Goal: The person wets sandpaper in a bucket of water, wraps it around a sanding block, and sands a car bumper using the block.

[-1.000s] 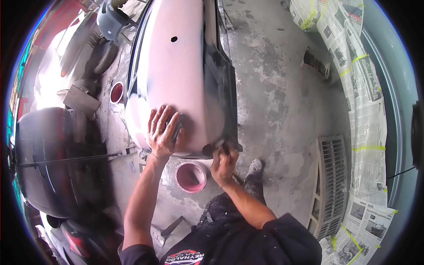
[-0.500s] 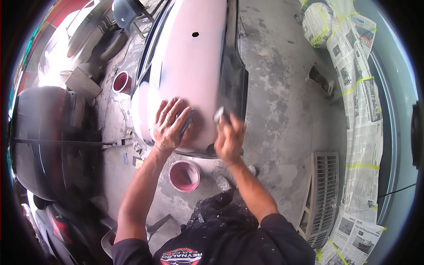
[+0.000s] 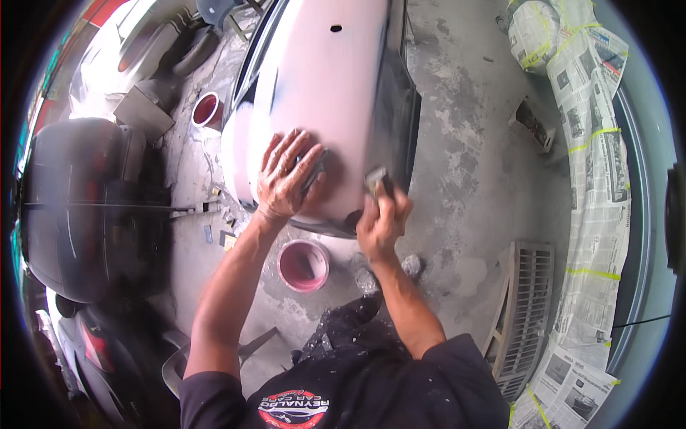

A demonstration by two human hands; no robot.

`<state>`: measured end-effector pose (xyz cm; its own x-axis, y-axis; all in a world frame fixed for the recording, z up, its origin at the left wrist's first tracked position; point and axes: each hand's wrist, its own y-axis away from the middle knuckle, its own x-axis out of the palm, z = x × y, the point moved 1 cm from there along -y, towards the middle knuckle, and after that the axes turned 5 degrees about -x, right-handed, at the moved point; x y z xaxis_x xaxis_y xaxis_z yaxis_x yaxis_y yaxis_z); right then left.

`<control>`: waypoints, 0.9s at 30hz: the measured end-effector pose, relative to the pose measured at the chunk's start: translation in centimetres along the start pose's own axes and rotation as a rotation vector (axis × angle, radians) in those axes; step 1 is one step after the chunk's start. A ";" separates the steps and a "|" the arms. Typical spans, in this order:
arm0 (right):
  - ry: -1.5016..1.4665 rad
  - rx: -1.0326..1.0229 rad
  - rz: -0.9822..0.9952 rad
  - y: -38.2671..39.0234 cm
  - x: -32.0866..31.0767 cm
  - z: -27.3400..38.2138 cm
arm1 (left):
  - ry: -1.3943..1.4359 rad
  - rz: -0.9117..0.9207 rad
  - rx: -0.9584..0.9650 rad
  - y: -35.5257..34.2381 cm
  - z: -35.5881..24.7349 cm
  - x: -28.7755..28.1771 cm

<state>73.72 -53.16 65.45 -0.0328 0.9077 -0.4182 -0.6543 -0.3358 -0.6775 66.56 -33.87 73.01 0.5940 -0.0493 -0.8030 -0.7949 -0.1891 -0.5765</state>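
A long pale pink panel (image 3: pixel 321 93), like a car bumper with dark edges and a small hole, stretches away in front of me. My left hand (image 3: pixel 286 175) rests on its near part with fingers stretched out. A dark grey piece (image 3: pixel 316 170), possibly a cloth or pad, is held under the thumb side of that palm; most of it is hidden. At the panel's right, darker side, my right hand (image 3: pixel 384 218) pinches a small grey sanding block (image 3: pixel 376 177) between thumb and fingers. Motion smears it a little.
A pink bucket (image 3: pixel 303 266) stands on the floor below the panel. Another red bucket (image 3: pixel 207 110) is left of it. Newspaper masking (image 3: pixel 597 179) covers a car side at right, near a slatted grille (image 3: pixel 529 307). Dark bumper-like parts (image 3: pixel 78 207) crowd the left.
My right hand has drawn the sanding block slightly toward me along the panel's right side. My left hand stays on the pink surface. The whole view has shifted a little.
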 end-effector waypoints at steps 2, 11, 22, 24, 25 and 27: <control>-0.024 -0.016 -0.011 8.8 0.1 -0.7 | 0.005 -0.008 -0.002 -0.2 -0.2 0.3; 0.006 -0.096 -0.016 8.1 0.2 -0.4 | 0.010 -0.017 -0.010 -0.4 -0.3 0.4; -0.005 -0.104 0.021 7.5 -0.1 0.6 | 0.027 -0.024 -0.015 -0.2 -0.1 0.6; 0.001 -0.100 0.030 2.2 0.2 1.3 | 0.040 -0.022 -0.021 0.1 0.1 0.3; 0.014 -0.088 0.059 -2.3 0.2 1.5 | 0.038 -0.024 -0.031 0.1 0.0 0.1; -0.015 -0.068 0.105 -9.3 0.3 1.7 | 0.024 -0.018 -0.022 -0.3 -0.2 -0.2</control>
<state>78.51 -49.37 72.61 -0.1096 0.8703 -0.4801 -0.5940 -0.4446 -0.6704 66.68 -33.97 73.36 0.6114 -0.0692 -0.7883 -0.7812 -0.2121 -0.5872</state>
